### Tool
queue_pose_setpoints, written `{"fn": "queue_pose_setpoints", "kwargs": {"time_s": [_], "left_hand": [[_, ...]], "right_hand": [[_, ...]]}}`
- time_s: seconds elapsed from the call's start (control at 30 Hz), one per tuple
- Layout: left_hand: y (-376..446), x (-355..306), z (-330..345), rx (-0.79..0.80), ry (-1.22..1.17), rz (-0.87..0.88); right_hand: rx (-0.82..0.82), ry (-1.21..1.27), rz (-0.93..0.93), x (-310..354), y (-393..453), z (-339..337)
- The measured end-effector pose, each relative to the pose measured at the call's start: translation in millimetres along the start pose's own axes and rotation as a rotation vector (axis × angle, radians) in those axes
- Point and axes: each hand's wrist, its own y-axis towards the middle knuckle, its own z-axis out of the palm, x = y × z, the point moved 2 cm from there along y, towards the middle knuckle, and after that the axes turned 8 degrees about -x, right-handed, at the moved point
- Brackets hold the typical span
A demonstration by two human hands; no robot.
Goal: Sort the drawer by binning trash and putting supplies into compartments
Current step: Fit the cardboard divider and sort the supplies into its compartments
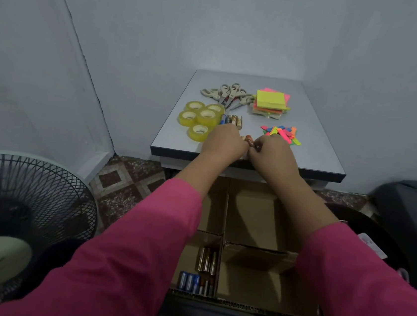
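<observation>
Nearest the camera, two pink sleeves point(123, 260) are stretched over a cardboard drawer point(249, 266) split into compartments; the near-left compartment already holds sorted batteries point(200, 274), gold ones behind and blue and dark ones in front, while the other compartments seem bare where they can be seen. Beyond it, both hands are set close together at the front of the desk point(314, 154). The left hand point(223, 141) is curled over the near ends of a row of loose batteries point(232, 121), and whether anything is clamped under it cannot be told. The right hand point(271, 152) is bent, its fingers point(256, 147) closed round what looks like a reddish battery point(249, 139). The step in hand is judged to be the gathering of the remaining batteries for the near-left compartment. It is best done if the cells are bunched side by side, gripped across their middles so none rolls off the edge, and laid down parallel to those already stored. Tape rolls point(198, 120), scissors point(228, 96), sticky notes point(270, 104) and coloured paper strips point(281, 134) are left lying farther back, not yet sorted.
</observation>
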Motion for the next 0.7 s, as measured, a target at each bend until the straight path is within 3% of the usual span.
{"fn": "queue_pose_setpoints", "kwargs": {"time_s": [0.2,0.4,0.53,0.7], "left_hand": [[-32,17,-17,0.105,-0.107,-0.057],[-118,65,-23,0.482,-0.368,-0.196],[-147,102,8,0.749,-0.166,-0.354],[-152,128,45,0.731,0.102,-0.395]], "right_hand": [[-0.125,0.155,0.043,2,-36,-12],[-0.078,0.443,0.206,1,-119,-12],[0.021,0.467,0.316,-6,-151,12],[0.094,0.480,0.369,-7,-158,22]]}}
